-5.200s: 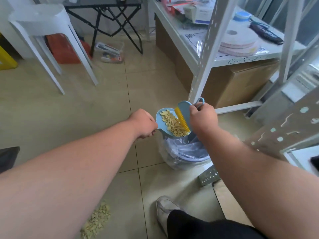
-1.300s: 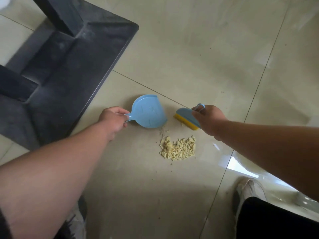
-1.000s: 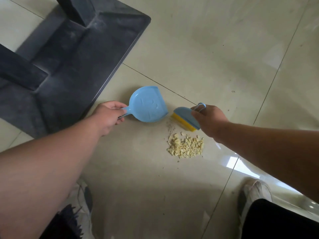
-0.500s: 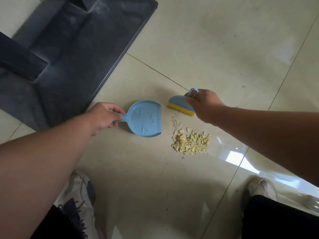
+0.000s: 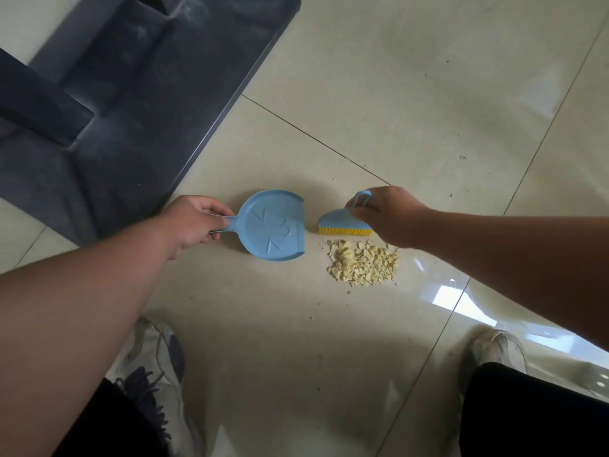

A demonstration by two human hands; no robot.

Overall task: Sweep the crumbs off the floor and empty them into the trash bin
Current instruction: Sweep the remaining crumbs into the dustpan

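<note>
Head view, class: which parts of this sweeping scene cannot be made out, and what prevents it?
- Dustpan handle: wrapped by the left hand.
- Brush right end: covered by the right hand.
- Trash bin: outside the frame.
- Dark base: cut off by the top and left edges.
- Specks beside the crumbs: too small to identify.

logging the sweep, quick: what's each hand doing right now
Left hand: closed around the handle of the blue dustpan.
Right hand: closed on the small blue brush, just beyond the crumbs.
</note>
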